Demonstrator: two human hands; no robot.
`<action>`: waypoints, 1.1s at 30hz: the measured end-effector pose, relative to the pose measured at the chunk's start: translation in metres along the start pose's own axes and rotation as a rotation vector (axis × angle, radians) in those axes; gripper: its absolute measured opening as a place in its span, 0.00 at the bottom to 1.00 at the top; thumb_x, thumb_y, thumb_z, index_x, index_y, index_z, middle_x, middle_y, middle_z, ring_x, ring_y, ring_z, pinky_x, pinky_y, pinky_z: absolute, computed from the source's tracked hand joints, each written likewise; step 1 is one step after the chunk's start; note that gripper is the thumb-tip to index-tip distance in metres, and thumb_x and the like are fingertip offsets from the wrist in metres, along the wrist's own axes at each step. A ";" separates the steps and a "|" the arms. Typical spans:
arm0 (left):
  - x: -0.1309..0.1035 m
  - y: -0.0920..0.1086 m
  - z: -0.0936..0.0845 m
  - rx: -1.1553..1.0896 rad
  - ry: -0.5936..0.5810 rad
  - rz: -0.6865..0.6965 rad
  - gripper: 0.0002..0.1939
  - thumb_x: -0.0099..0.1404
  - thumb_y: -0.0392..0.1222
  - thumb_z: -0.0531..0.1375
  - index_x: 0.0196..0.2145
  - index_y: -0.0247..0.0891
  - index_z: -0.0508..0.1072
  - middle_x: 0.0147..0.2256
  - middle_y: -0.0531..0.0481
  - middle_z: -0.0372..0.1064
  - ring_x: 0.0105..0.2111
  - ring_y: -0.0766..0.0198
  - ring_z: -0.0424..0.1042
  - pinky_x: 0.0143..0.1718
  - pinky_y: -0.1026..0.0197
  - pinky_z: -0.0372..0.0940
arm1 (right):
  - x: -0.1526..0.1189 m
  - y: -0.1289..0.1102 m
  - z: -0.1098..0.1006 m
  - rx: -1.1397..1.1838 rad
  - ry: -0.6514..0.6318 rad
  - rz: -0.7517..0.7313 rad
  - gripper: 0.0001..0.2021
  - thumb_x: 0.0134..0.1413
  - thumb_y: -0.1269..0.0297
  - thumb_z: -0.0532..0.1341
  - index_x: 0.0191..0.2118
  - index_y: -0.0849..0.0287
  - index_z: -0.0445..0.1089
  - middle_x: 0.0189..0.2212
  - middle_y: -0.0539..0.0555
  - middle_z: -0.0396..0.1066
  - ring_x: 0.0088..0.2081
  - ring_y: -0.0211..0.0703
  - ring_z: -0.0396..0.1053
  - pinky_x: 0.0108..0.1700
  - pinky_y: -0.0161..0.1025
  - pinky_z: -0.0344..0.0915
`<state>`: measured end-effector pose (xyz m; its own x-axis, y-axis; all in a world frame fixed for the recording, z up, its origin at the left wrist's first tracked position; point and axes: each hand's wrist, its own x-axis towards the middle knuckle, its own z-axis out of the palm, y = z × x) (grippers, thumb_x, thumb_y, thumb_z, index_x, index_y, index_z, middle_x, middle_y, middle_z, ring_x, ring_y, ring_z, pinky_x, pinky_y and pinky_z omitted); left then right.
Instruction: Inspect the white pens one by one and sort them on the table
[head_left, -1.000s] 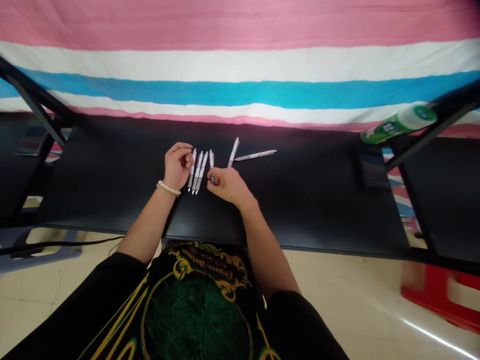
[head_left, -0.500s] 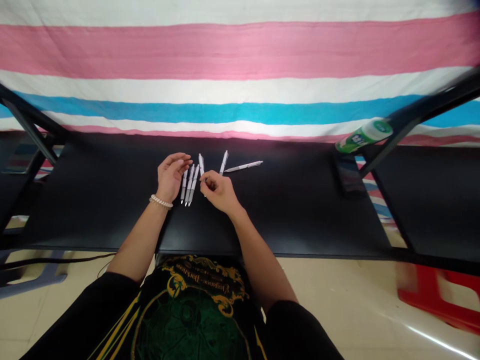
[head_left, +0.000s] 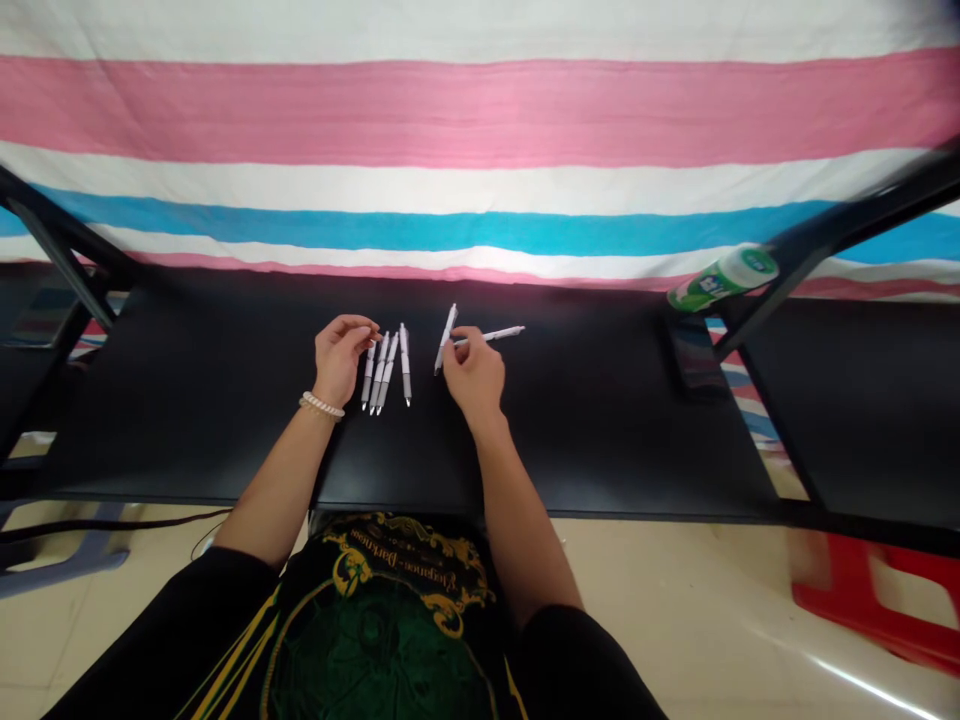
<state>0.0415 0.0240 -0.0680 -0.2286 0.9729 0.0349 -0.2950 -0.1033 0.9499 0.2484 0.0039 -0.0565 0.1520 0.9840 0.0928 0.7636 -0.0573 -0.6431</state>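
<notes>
Several white and grey pens (head_left: 386,372) lie side by side on the black table, tips toward me. A further pen (head_left: 406,365) rests just right of them, a small gap apart. My left hand (head_left: 342,355) is at the top left of the row, fingers curved and slightly apart, holding nothing visible. My right hand (head_left: 475,374) has its thumb and index finger at a tilted pen (head_left: 446,338); the fingers are apart, and no firm grip shows. Behind that hand another pen (head_left: 504,333) lies nearly sideways, its left end partly covered by the fingers.
The black table (head_left: 600,420) stands against a striped cloth (head_left: 480,110). At its right are a green and white bottle (head_left: 721,279) and a dark phone-like object (head_left: 699,352) by the metal frame. A red stool (head_left: 862,600) is at the lower right.
My right hand has moved right, from the single pen beside the row to the tilted pen. That single pen now lies uncovered. My left hand has hardly moved.
</notes>
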 end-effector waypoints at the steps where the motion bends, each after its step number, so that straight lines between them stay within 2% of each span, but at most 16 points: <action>1: -0.001 0.000 0.000 0.053 0.002 0.027 0.03 0.56 0.36 0.65 0.31 0.37 0.77 0.32 0.49 0.76 0.30 0.65 0.75 0.34 0.63 0.68 | 0.003 0.004 -0.002 -0.061 0.035 0.073 0.15 0.64 0.56 0.55 0.51 0.55 0.72 0.29 0.54 0.75 0.32 0.47 0.71 0.36 0.39 0.59; 3: -0.002 -0.001 0.001 0.139 -0.015 0.083 0.03 0.56 0.36 0.65 0.32 0.37 0.78 0.32 0.48 0.77 0.31 0.65 0.75 0.35 0.63 0.68 | 0.009 0.011 -0.003 -0.153 0.085 0.153 0.17 0.65 0.54 0.55 0.51 0.56 0.71 0.31 0.57 0.75 0.35 0.51 0.71 0.36 0.41 0.59; 5: -0.004 -0.001 0.003 0.184 -0.043 0.118 0.03 0.56 0.35 0.66 0.32 0.37 0.78 0.32 0.48 0.77 0.31 0.65 0.75 0.36 0.62 0.68 | 0.014 0.016 -0.003 -0.199 0.128 0.171 0.18 0.65 0.51 0.54 0.49 0.56 0.72 0.33 0.60 0.75 0.38 0.53 0.71 0.36 0.41 0.59; 8: -0.004 -0.004 0.004 0.229 -0.032 0.124 0.03 0.56 0.34 0.65 0.31 0.37 0.78 0.31 0.49 0.76 0.31 0.65 0.75 0.37 0.62 0.68 | 0.019 0.021 0.000 -0.233 0.156 0.145 0.17 0.65 0.52 0.54 0.42 0.57 0.74 0.34 0.61 0.74 0.39 0.53 0.69 0.36 0.40 0.58; 12: 0.000 -0.011 0.002 0.304 0.053 0.123 0.04 0.56 0.31 0.64 0.30 0.37 0.78 0.30 0.49 0.76 0.30 0.66 0.74 0.37 0.62 0.68 | 0.019 0.027 0.001 -0.248 0.089 0.047 0.13 0.63 0.56 0.55 0.38 0.56 0.73 0.34 0.59 0.74 0.38 0.49 0.68 0.36 0.40 0.57; 15: 0.005 -0.018 -0.003 0.380 0.110 0.158 0.04 0.56 0.31 0.64 0.30 0.37 0.78 0.30 0.49 0.76 0.31 0.65 0.74 0.37 0.62 0.68 | 0.018 0.028 0.000 -0.206 0.003 -0.022 0.13 0.64 0.56 0.54 0.42 0.54 0.74 0.34 0.56 0.75 0.36 0.47 0.69 0.36 0.39 0.56; 19: 0.009 -0.026 -0.011 0.514 0.107 0.171 0.05 0.59 0.32 0.62 0.33 0.38 0.78 0.33 0.47 0.77 0.33 0.61 0.75 0.39 0.58 0.69 | 0.023 0.023 0.004 -0.166 -0.001 -0.001 0.21 0.65 0.49 0.54 0.56 0.52 0.69 0.31 0.54 0.75 0.33 0.46 0.69 0.36 0.40 0.56; 21: 0.009 -0.026 -0.013 0.583 0.068 0.188 0.06 0.61 0.32 0.62 0.35 0.38 0.78 0.36 0.46 0.78 0.36 0.60 0.76 0.44 0.54 0.70 | 0.027 0.020 0.009 -0.198 -0.006 -0.014 0.24 0.63 0.46 0.55 0.59 0.52 0.69 0.29 0.54 0.74 0.33 0.47 0.69 0.36 0.41 0.56; 24: 0.005 -0.024 -0.012 0.702 -0.008 0.261 0.09 0.62 0.33 0.61 0.41 0.39 0.78 0.45 0.42 0.78 0.46 0.56 0.76 0.52 0.51 0.68 | 0.028 0.014 0.016 -0.243 -0.005 -0.090 0.20 0.62 0.51 0.56 0.55 0.51 0.72 0.32 0.56 0.75 0.34 0.48 0.69 0.37 0.41 0.56; 28: -0.002 -0.018 -0.008 0.910 -0.234 0.342 0.21 0.64 0.41 0.64 0.55 0.40 0.74 0.60 0.39 0.68 0.60 0.49 0.67 0.63 0.44 0.59 | 0.012 0.005 0.020 -0.195 -0.061 -0.139 0.16 0.61 0.56 0.55 0.49 0.52 0.74 0.29 0.53 0.73 0.32 0.45 0.68 0.35 0.39 0.54; 30: -0.005 -0.017 -0.007 0.985 -0.320 0.349 0.26 0.64 0.45 0.64 0.59 0.42 0.71 0.63 0.39 0.65 0.63 0.47 0.64 0.64 0.42 0.56 | -0.002 0.001 0.020 -0.139 -0.137 -0.149 0.15 0.61 0.55 0.56 0.48 0.52 0.74 0.26 0.50 0.71 0.28 0.42 0.66 0.34 0.37 0.53; 33: -0.006 -0.017 -0.007 1.009 -0.334 0.344 0.26 0.64 0.45 0.64 0.60 0.42 0.70 0.61 0.40 0.67 0.62 0.45 0.64 0.63 0.41 0.55 | -0.020 -0.004 0.020 -0.093 -0.187 -0.206 0.13 0.62 0.56 0.56 0.47 0.54 0.72 0.23 0.47 0.68 0.27 0.40 0.65 0.34 0.37 0.52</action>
<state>0.0415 0.0180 -0.0866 0.1525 0.9473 0.2816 0.6590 -0.3098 0.6854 0.2299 -0.0122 -0.0714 -0.1239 0.9900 0.0671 0.8222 0.1403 -0.5517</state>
